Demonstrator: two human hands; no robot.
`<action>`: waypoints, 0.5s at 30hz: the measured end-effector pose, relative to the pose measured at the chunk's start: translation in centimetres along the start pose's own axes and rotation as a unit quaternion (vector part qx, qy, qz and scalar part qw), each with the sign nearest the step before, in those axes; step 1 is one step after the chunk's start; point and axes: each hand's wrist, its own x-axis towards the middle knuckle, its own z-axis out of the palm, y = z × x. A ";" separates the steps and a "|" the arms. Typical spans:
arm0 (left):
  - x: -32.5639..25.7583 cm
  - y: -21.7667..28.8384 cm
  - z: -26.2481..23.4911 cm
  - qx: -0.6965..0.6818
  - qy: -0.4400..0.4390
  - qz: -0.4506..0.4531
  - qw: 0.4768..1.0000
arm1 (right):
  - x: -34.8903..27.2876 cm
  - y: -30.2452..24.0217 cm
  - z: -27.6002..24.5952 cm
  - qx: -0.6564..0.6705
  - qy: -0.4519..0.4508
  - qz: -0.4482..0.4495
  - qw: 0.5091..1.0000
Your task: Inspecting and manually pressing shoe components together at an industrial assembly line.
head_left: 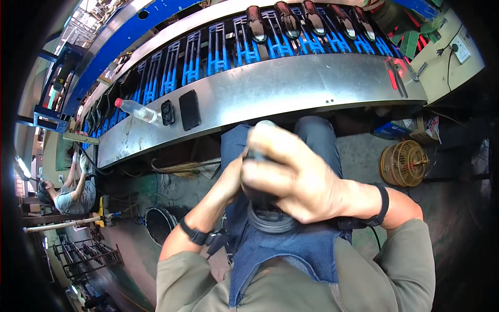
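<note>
Right hand: I see the right hand (pixel 299 177) at centre frame, blurred, its fingers curled tight around a dark black rounded piece with a ridged, curved edge (pixel 270 223).
Left hand: the left hand (pixel 228 179) meets the same piece from its left; its fingertips are hidden behind the right hand, so I cannot tell how firmly they close.
Dark piece: just below centre frame, above the lap (probably a shoe, though blur and fingers cover too much for me to be sure). I judge that 2 hands steady it better than 1, close to the body.
Apron: the blue denim apron (pixel 312 255), lower centre, lies under the work, likely to protect the clothes.
Steel ledge: on the long, shiny metal ledge (pixel 260 93), a black rectangular phone (pixel 189 110) and a clear plastic bottle with a red cap (pixel 138 111) sit left of centre, presumably within reach but aside.
Rack: 5 dark red-and-black shoes (pixel 314 20) rest on blue-and-black metal supports (pixel 218 52) along the top, toes toward me, perhaps for easy pickup.
Ledge's right end: red-handled tools (pixel 392 78), upper right, seemingly parked out of the way.
</note>
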 end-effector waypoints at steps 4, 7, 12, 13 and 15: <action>0.1 -3.6 -1.6 0.132 0.102 0.331 0.929 | -0.5 8.1 3.3 0.295 0.081 0.288 0.908; 7.2 -2.8 1.9 -0.235 0.038 0.194 0.952 | -1.6 14.6 5.4 0.420 0.183 0.470 0.754; 11.4 0.4 0.8 -0.141 -0.031 0.048 0.988 | -0.9 17.1 2.6 0.369 0.089 0.468 0.798; 11.7 0.0 0.0 -0.162 -0.064 0.047 0.984 | -1.2 17.3 1.9 0.394 0.064 0.450 0.799; 8.9 -0.1 0.7 -0.183 -0.094 0.105 0.973 | -1.5 15.0 0.2 0.293 -0.058 0.358 0.885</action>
